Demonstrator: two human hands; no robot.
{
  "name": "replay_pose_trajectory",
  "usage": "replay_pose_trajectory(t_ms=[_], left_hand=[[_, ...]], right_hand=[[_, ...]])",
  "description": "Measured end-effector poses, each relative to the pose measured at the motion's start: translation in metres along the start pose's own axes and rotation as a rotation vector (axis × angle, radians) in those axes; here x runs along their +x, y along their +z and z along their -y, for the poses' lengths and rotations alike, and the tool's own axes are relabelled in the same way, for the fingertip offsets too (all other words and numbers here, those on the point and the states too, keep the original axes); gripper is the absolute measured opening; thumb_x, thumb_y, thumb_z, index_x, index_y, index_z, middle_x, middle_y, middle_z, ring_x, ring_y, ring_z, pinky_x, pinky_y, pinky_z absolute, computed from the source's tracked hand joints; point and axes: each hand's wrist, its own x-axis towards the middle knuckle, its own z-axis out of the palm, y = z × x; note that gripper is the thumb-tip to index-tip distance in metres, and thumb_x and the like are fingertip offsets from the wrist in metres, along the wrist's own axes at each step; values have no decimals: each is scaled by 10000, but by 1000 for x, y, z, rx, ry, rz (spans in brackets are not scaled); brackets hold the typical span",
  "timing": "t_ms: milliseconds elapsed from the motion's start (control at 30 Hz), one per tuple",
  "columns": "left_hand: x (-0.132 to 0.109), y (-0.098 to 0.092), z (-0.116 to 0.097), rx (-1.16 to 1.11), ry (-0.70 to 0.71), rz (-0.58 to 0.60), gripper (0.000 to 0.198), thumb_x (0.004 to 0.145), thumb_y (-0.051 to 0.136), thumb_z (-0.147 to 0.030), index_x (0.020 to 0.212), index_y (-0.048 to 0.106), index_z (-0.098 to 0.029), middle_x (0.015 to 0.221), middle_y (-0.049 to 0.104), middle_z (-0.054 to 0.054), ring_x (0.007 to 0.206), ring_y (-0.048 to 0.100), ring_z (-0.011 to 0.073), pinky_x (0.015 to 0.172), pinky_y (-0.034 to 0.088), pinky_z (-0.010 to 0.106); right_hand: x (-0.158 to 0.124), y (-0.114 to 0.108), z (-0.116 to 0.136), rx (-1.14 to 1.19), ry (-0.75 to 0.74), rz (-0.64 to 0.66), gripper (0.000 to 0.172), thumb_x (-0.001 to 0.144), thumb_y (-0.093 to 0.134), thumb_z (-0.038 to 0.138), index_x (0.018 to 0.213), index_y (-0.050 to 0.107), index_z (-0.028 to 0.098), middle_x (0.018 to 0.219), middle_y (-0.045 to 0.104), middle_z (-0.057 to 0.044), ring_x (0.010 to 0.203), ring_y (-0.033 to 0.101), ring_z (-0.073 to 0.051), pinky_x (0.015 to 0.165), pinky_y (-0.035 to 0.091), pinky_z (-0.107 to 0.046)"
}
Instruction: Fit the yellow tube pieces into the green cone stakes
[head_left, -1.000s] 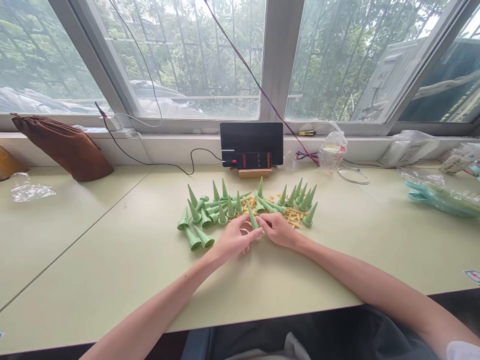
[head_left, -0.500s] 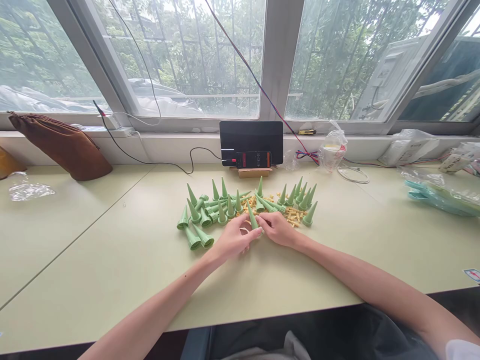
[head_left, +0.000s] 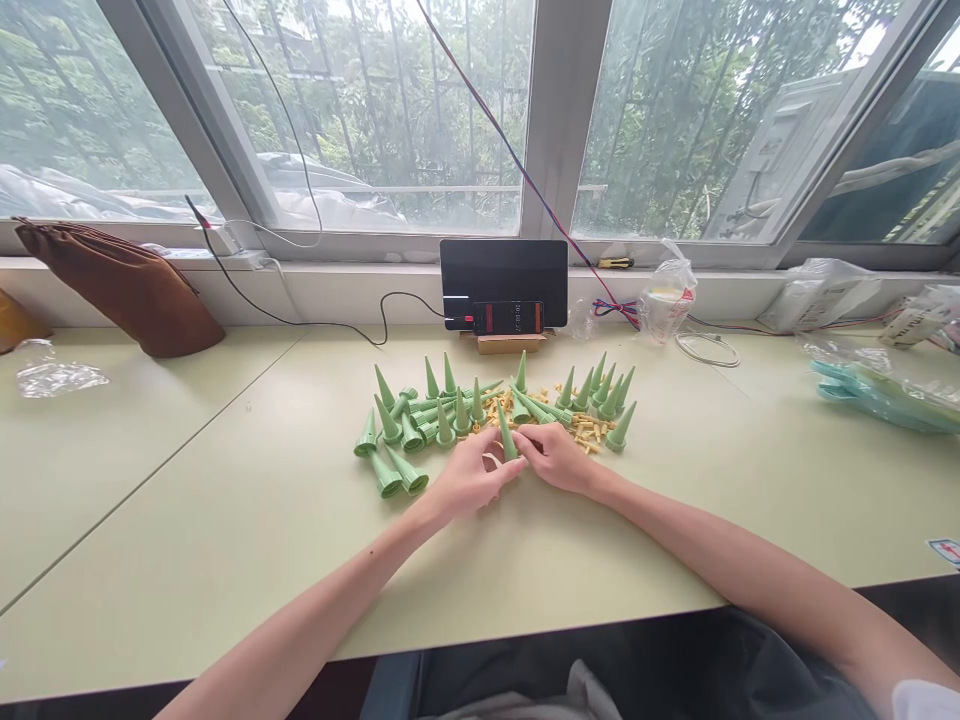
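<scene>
Between my two hands stands a green plastic watering spike [head_left: 505,430], its point up and slightly tilted. My left hand [head_left: 469,470] is closed around its lower part, thumb in front. On the other side, my right hand [head_left: 556,456] is pinched with its fingertips against the spike's lower side; whatever they hold is hidden. Just beyond lie small yellow plastic pegs [head_left: 590,430] in a loose pile. More green spikes surround them: several upright ones [head_left: 619,428] at the right, and a group at the left with some lying down [head_left: 406,470].
A phone [head_left: 508,317] leans on a dark tablet [head_left: 504,270] at the back, on a small cardboard stand [head_left: 511,344]. A brown leather bag [head_left: 127,290] lies far left. Plastic packaging [head_left: 885,395] and a bagged cup [head_left: 667,295] are on the right. Cables run along the sill.
Hardly anything differs. Both hands stay around the same spike, with only a slight shift of the left fingers behind it. The view has tilted a little.
</scene>
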Motion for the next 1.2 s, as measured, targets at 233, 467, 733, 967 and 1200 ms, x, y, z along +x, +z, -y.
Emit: replay_pose_trajectory(t_ms=[233,467,733,967,1200], left_hand=[[1,1,2,-64,-12,-4,321,836,610,-449,1026,566,-193,906,622,29,495,547,89,430,424,215],[3,0,1,-282,-117,39,456,752,717,-469,1059,572,-165,832,628,34,470,510,81,420,410,221],[3,0,-3,-324,-132,41,494,737,730,-499,1043,578,-142,815,642,47,451,490,68,427,401,223],[3,0,-2,-298,-130,35,483,750,720,-505,1033,564,-146,813,632,42,457,494,71,427,403,221],[2,0,-3,-295,-133,32,465,741,726,-502,1003,572,-150,813,630,40,469,502,77,430,403,222]], right_hand=[[0,0,-1,13,-6,-19,380,976,404,315,622,323,201,552,360,32,499,319,-118,504,245,-274],[0,0,-2,18,-6,-29,416,979,396,367,608,311,199,543,316,39,498,278,-110,504,222,-278],[-1,-1,-4,18,-28,-32,416,983,387,381,612,336,199,539,327,33,492,278,-116,503,224,-281],[-1,-1,-2,14,-25,-32,417,981,392,382,611,331,201,536,333,28,489,283,-120,503,232,-282],[-1,0,-3,8,-29,-32,414,983,382,382,615,322,203,535,341,27,484,298,-122,501,239,-282]])
